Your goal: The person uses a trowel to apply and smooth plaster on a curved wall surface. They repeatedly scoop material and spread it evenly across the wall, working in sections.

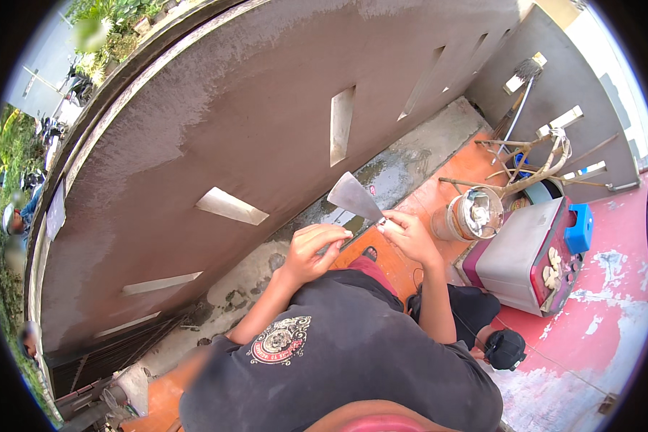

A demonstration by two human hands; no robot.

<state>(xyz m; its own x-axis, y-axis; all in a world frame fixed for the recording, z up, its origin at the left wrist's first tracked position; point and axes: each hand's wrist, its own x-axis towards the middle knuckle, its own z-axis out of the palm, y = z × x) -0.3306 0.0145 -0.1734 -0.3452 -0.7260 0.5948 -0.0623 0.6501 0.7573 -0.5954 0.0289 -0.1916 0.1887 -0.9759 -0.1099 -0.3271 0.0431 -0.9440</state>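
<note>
My right hand (pixel 412 239) is closed around the short handle of a putty knife (pixel 354 196). Its wide, flat metal blade points up and to the left, toward the wall. Beside it, to the left, my left hand (pixel 309 252) is raised with its fingers curled and pinched near the thumb. Whatever those fingertips may hold is too small to make out. The two hands are apart, in front of my dark shirt. Beyond them stands a brownish wall (pixel 266 122) with slot openings and paler, rough patches along its upper edge.
To the right, a bucket (pixel 448 220) with whitish contents stands on orange tiles beside a grey and pink box-shaped appliance (pixel 515 248). A blue container (pixel 578 229), a wooden frame (pixel 551 169) and a mop (pixel 528 70) are farther right. Another person's black cap (pixel 505 350) shows at lower right.
</note>
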